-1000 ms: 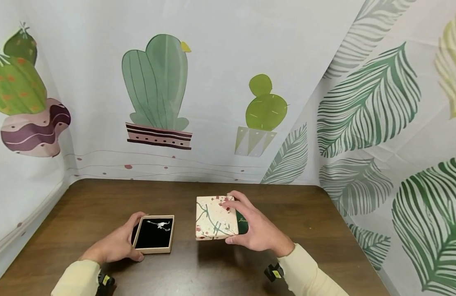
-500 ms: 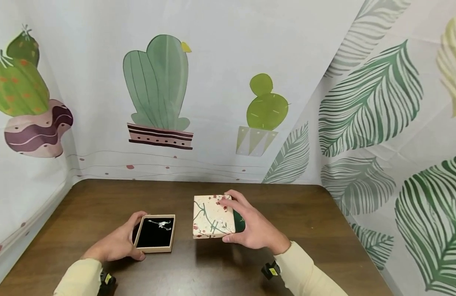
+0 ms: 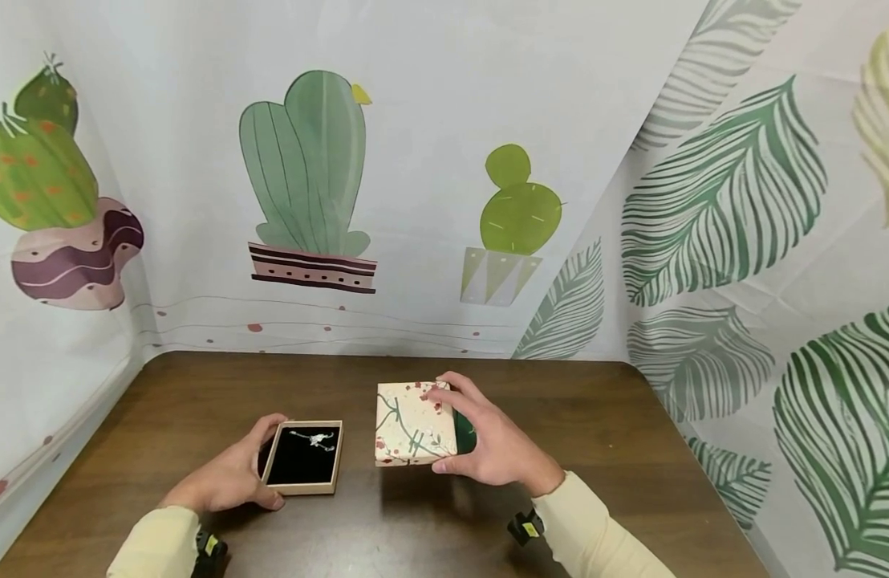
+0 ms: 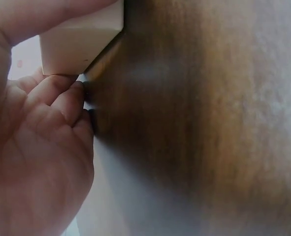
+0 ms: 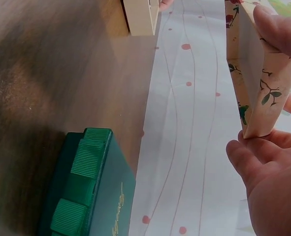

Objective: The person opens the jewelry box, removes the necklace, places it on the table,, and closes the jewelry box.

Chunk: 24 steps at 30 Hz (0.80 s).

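Note:
In the head view my left hand (image 3: 231,474) grips the left side of a shallow cream box base (image 3: 303,489), thumb at the near edge and fingers at the far edge. On its black lining (image 3: 296,466) lies a silver piece of jewellery (image 3: 320,440) with a thin chain. My right hand (image 3: 498,441) holds the matching box lid (image 3: 414,421), cream with red blossoms and green branches, raised above the table to the right of the base. Its hollow underside shows in the right wrist view. Beneath it stands a green box (image 5: 98,196) with gold lettering and ridged parts, mostly hidden from the head view.
Both boxes are on a brown wooden table (image 3: 329,538) with rounded far corners. Behind it hangs a white cloth (image 3: 423,120) printed with cacti and leaves. A small black device (image 3: 525,527) is worn at the right wrist, another (image 3: 209,550) at the left.
The right hand has shifted slightly left with the lid, then stayed nearly still over the last half second. My left hand and the box base hold their place.

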Available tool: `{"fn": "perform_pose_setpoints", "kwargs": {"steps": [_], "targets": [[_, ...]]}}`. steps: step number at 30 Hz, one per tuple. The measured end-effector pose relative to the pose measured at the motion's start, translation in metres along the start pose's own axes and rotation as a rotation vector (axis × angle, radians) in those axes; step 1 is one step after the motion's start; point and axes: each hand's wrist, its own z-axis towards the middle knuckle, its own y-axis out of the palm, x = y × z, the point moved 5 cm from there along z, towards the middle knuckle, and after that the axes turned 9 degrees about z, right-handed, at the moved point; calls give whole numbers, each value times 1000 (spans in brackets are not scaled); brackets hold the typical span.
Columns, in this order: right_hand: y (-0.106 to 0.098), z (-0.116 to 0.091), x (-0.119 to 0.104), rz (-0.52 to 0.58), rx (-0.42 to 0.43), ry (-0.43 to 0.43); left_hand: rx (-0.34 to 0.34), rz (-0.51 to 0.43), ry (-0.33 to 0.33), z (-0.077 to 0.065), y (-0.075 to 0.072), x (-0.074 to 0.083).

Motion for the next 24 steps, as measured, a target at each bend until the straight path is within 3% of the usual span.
{"fn": "perform_pose_setpoints", "kwargs": {"steps": [24], "targets": [[6, 1, 10, -34, -12, 22, 12, -16, 32, -2, 0, 3]]}}
